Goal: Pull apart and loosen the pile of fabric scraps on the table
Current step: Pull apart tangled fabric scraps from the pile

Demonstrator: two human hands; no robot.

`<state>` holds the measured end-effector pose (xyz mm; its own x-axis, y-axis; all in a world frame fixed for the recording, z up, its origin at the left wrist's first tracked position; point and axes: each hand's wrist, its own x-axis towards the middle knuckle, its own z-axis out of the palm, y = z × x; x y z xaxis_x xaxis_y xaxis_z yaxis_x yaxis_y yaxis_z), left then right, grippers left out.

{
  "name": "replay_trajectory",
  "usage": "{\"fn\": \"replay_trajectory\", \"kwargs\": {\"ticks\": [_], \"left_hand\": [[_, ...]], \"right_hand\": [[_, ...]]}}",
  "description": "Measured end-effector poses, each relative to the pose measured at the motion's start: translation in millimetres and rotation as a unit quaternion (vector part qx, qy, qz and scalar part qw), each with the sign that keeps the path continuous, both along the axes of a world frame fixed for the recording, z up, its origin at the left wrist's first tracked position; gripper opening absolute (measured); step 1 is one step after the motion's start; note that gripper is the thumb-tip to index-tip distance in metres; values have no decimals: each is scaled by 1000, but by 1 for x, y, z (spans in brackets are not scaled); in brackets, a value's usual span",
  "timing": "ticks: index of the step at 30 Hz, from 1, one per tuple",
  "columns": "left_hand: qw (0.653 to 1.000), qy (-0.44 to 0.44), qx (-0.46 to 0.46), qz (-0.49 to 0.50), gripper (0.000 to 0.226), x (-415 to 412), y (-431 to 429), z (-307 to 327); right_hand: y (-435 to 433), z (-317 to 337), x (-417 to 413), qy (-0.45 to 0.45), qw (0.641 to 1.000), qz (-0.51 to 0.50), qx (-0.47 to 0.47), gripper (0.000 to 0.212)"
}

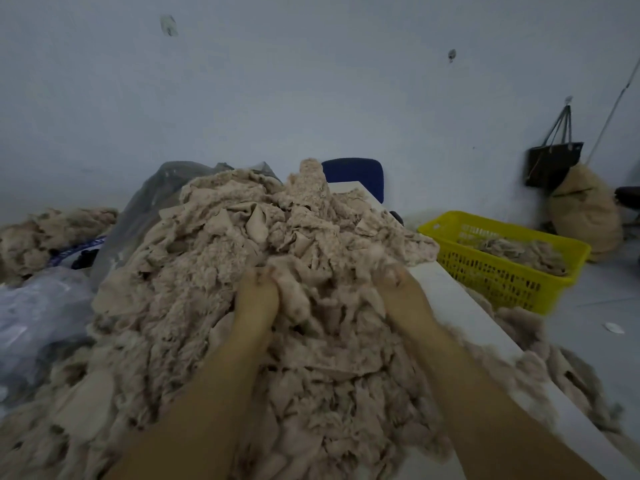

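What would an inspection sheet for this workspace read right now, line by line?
Surface: white table, mostly buried; a bare strip shows along its right side.
Job's things: pile of fabric scraps, beige, heaped high, spilling over the table's right edge.
Clutter: plastic bags at left; yellow basket at right, holding scraps.
Grippers: left hand grips scraps with curled fingers; right hand is blurred, fingertips in the pile.
Cables: thin line on the right wall, cord or rod unclear.
Surroundings: blue chair behind the table; dark bag hanging on the wall; tan sack below.
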<state>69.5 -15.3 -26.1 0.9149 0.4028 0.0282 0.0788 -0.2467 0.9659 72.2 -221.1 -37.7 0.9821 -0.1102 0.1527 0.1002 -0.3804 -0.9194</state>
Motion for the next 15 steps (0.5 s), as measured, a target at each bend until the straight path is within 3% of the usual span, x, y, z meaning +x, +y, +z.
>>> {"fn": "replay_trajectory", "kwargs": {"ticks": [1, 3, 5, 7, 9, 12, 14, 15], "left_hand": [[1000, -16, 19, 12, 24, -2, 5, 7], [989, -50, 126, -54, 29, -6, 1, 17], [971, -32, 142, -188, 60, -16, -17, 28], [962, 61, -35, -262, 89, -24, -31, 39], [925, 131, -176, -310, 72, -25, -36, 43], [895, 144, -284, -313, 47, -20, -32, 41], [901, 109, -338, -251, 35, -16, -29, 43], [895, 90, -377, -219, 35, -15, -27, 44]], "right_hand": [[-1, 11, -1, 0, 998, -16, 61, 30], [4, 26, -4, 3, 998, -6, 65, 44], [20, 33, -12, -40, 998, 45, 19, 33], [40, 37, -21, -125, 987, 69, -72, 4], [54, 36, -30, -186, 955, 70, -220, 3], [56, 27, -37, -218, 887, 2, -407, 34], [53, 17, -42, -214, 879, 9, -425, 40], [52, 15, -45, -211, 906, 24, -366, 34]]}}
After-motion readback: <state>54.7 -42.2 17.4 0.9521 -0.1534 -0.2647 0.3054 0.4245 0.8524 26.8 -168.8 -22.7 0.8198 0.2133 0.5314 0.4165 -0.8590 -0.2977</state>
